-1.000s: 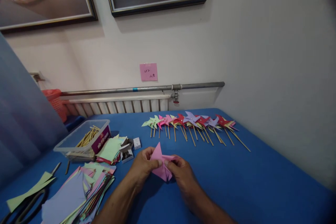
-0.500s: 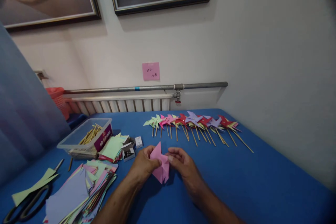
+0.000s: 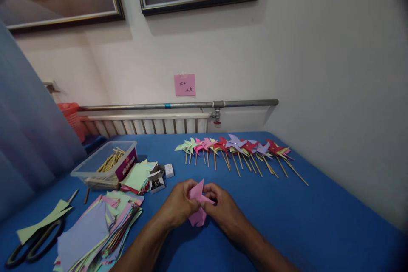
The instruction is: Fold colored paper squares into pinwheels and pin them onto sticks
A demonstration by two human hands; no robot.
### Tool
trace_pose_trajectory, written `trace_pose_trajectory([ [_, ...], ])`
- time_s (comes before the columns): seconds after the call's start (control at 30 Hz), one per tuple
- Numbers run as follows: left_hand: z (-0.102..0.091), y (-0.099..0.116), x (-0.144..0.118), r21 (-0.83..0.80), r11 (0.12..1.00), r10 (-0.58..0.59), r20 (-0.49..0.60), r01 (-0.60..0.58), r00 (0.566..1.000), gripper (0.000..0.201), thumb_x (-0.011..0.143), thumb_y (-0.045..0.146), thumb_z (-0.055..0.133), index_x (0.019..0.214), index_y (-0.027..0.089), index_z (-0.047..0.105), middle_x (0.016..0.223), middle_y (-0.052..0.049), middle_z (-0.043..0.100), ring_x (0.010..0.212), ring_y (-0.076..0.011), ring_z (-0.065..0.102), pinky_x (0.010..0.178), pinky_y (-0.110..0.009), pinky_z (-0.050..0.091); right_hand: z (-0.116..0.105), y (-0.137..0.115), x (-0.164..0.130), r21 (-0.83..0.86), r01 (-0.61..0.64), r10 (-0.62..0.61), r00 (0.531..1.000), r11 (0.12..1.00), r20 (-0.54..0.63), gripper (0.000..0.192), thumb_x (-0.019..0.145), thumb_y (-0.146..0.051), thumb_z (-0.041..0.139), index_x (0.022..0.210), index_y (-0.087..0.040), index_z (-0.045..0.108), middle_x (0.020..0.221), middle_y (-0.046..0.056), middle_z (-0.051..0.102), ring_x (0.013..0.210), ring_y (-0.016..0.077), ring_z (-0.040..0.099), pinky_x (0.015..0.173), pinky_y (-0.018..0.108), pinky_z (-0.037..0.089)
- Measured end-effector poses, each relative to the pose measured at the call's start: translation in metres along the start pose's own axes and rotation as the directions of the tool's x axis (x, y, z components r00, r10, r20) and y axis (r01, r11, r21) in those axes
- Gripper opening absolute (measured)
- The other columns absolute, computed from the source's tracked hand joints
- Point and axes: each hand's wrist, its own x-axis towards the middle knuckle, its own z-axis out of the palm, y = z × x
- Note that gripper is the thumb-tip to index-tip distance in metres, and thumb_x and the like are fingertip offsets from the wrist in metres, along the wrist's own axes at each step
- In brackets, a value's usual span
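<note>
Scissors (image 3: 30, 246): black handles, flat at the tabletop's (image 3: 318, 229) 8 o'clock edge, a green paper strip (image 3: 43, 221) lying across them.
Paper stack (image 3: 95, 233): loose coloured sheets fanned out at 7 o'clock, a lilac one on top.
Box (image 3: 106, 163): clear plastic, at 10 o'clock, holding wooden sticks; green sheets (image 3: 138, 176) lean just beside it.
Pin boxes (image 3: 159, 176): small and open, near the green sheets.
Left hand (image 3: 177, 206): at centre; fingers pressed together, pinching the pink paper's left side.
Pink paper (image 3: 197, 204): held just over the tabletop between both hands, partly folded, one point sticking up towards 12 o'clock, a flap hanging at 6.
Right hand (image 3: 223, 208): touching the left; fingers pinching the paper's right side.
Pinwheels (image 3: 236, 151): a row at 1 o'clock, well apart from the hands, each on a stick.
Progress: many pinwheels look finished; this pink one is only folded so far, with no stick on it, and plenty of unused sheets remain.
</note>
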Motion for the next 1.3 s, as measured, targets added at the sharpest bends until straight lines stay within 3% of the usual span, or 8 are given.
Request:
trace_pose_trajectory([
  [0.3,-0.003,-0.004,0.005,-0.064,0.998,-0.001,-0.02,-0.001,1.0,0.024,0.057,0.016,0.078,0.08,0.021,0.073,0.073,0.002,0.069,0.065,-0.016,0.058,0.063,-0.025,0.043,0.004,0.01,0.004,0.021,0.007,-0.006,0.998,1.0,-0.064,0.028,0.072,-0.021,0.071,0.099,-0.02,0.074,0.085,0.002,0.08,0.075,0.0208,0.071,0.066,0.029,0.049],
  [0.5,-0.008,-0.002,0.01,-0.245,0.969,-0.036,-0.179,-0.009,0.983,0.037,0.057,0.04,0.092,0.079,0.015,0.076,0.07,-0.002,0.069,0.063,-0.0149,0.057,0.065,-0.027,0.044,0.0,0.006,0.009,0.071,0.048,-0.033,0.98,0.996,-0.197,0.019,0.068,-0.027,0.071,0.087,-0.022,0.07,0.081,0.003,0.078,0.076,0.0235,0.072,0.071,0.032,0.053],
  [0.67,-0.01,-0.006,0.013,-0.263,0.964,-0.028,-0.25,-0.04,0.968,0.038,0.059,0.045,0.095,0.074,0.015,0.076,0.066,-0.001,0.065,0.061,-0.0129,0.052,0.063,-0.026,0.041,-0.001,0.006,0.01,0.135,0.057,-0.025,0.973,0.989,-0.228,0.018,0.067,-0.03,0.074,0.084,-0.024,0.07,0.081,0.003,0.079,0.077,0.0239,0.071,0.071,0.033,0.054],
  [0.87,-0.014,-0.012,0.015,-0.096,0.989,0.081,-0.295,-0.114,0.952,0.028,0.064,0.041,0.09,0.074,0.018,0.078,0.072,-0.003,0.07,0.068,-0.0171,0.059,0.068,-0.027,0.046,0.003,0.009,0.008,0.079,0.068,-0.048,0.971,0.995,-0.236,0.012,0.07,-0.029,0.071,0.081,-0.025,0.069,0.077,0.001,0.075,0.074,0.0218,0.067,0.069,0.031,0.051],
  [0.97,-0.01,-0.009,0.012,0.077,0.981,0.194,-0.352,-0.178,0.916,0.018,0.073,0.037,0.082,0.072,0.02,0.077,0.071,-0.002,0.069,0.07,-0.0184,0.059,0.069,-0.028,0.045,0.005,0.011,0.009,0.094,0.063,-0.038,0.968,0.994,-0.249,0.012,0.069,-0.03,0.071,0.079,-0.025,0.067,0.075,0.0,0.073,0.071,0.0212,0.065,0.067,0.031,0.05],
  [1.1,-0.004,-0.003,0.004,0.301,0.905,0.399,-0.356,-0.301,0.845,0.012,0.082,0.028,0.073,0.072,0.023,0.076,0.084,-0.004,0.074,0.083,-0.0221,0.065,0.082,-0.032,0.048,0.007,0.012,0.009,0.121,0.052,-0.018,0.963,0.991,-0.269,0.013,0.068,-0.03,0.072,0.078,-0.026,0.066,0.074,-0.001,0.07,0.071,0.0212,0.063,0.068,0.032,0.049],
  [1.3,0.001,-0.003,0.0,0.426,0.813,0.538,-0.29,-0.397,0.792,0.014,0.09,0.024,0.07,0.084,0.026,0.083,0.107,-0.009,0.079,0.107,-0.0278,0.073,0.1,-0.039,0.052,0.004,0.014,0.011,0.111,0.048,-0.01,0.947,0.993,-0.322,0.013,0.066,-0.032,0.073,0.076,-0.026,0.066,0.074,0.0,0.069,0.071,0.0212,0.061,0.068,0.032,0.049],
])
